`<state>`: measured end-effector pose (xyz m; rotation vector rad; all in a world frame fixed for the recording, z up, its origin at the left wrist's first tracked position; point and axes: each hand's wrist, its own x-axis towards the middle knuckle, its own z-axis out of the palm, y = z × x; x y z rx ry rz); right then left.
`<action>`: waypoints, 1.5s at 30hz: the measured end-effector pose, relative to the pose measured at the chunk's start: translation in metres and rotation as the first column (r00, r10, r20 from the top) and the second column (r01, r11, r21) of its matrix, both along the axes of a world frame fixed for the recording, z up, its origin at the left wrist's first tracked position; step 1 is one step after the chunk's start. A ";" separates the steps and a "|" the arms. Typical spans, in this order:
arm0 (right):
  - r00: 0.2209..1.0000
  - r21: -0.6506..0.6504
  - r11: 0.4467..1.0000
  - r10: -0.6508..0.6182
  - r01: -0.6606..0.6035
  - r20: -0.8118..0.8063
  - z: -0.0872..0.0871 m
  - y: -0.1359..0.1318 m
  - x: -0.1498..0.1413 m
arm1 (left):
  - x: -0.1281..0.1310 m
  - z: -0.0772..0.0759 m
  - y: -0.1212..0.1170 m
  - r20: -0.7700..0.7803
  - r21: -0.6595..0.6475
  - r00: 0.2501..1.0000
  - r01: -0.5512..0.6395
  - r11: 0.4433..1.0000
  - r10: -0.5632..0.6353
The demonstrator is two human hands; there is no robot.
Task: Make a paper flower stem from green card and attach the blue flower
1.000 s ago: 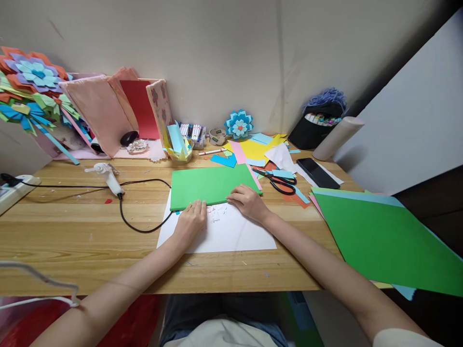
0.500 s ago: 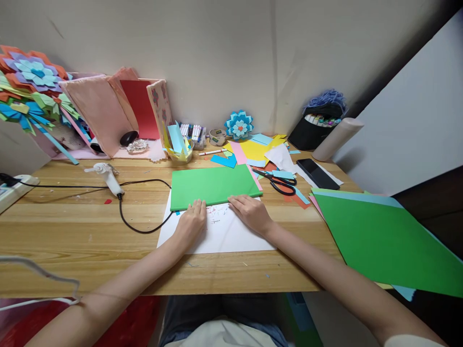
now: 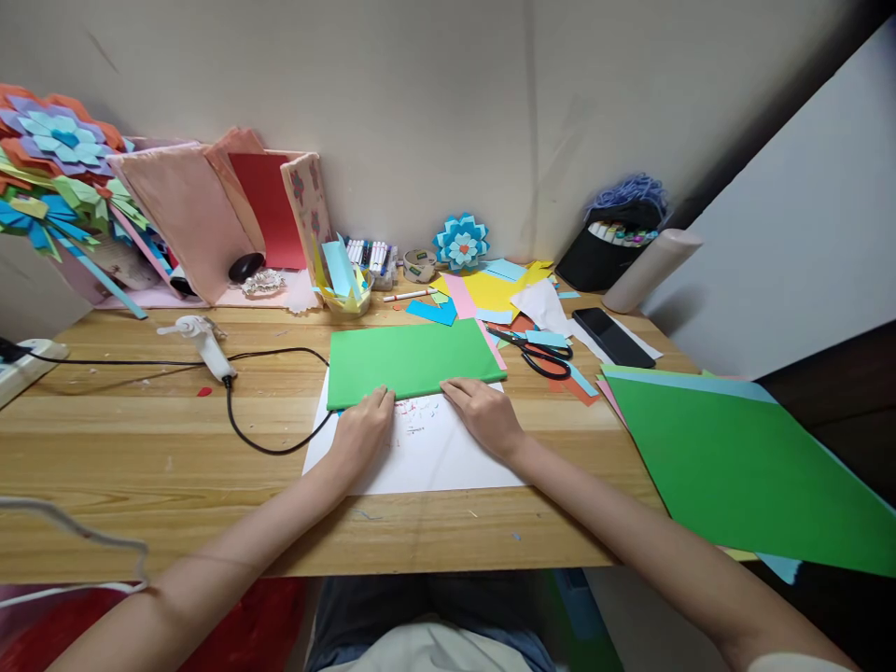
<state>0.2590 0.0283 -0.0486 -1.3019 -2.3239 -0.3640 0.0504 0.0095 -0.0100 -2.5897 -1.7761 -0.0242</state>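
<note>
A folded sheet of green paper (image 3: 413,359) lies across the middle of the desk, its long folded edge facing me. My left hand (image 3: 364,429) is at the left part of that edge, fingers close together and tips pressed on the fold. Farther right along the same edge, my right hand (image 3: 483,415) has its fingers closed on the fold too. The thumbs are mostly hidden. Beneath the green paper and both hands is a white sheet (image 3: 434,467) with small pen marks.
Black-handled scissors (image 3: 539,353) lie right of the green paper among paper scraps (image 3: 494,291), near a phone (image 3: 612,338). Larger green sheets (image 3: 742,457) overhang the right side. A white glue gun (image 3: 206,345) with a black cord is on the left. A blue paper flower (image 3: 462,243) stands behind.
My left hand has shifted slightly left and down along the fold, its fingers more bent. My right hand has barely moved, and the green paper stays in place. The view has shifted slightly.
</note>
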 end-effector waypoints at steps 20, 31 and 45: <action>0.998 -0.042 0.999 0.013 -0.010 0.068 0.009 0.003 -0.001 | 0.003 -0.001 -0.001 -0.116 0.229 0.989 0.116 0.967 -0.091; 0.989 -0.084 0.996 0.015 -0.003 0.144 0.010 0.000 -0.006 | -0.001 -0.013 -0.002 0.037 0.207 0.986 0.151 0.967 -0.162; 0.987 -0.091 0.995 0.043 -0.029 0.157 0.010 0.001 -0.006 | -0.006 -0.014 0.000 0.099 0.142 0.990 0.090 0.986 -0.104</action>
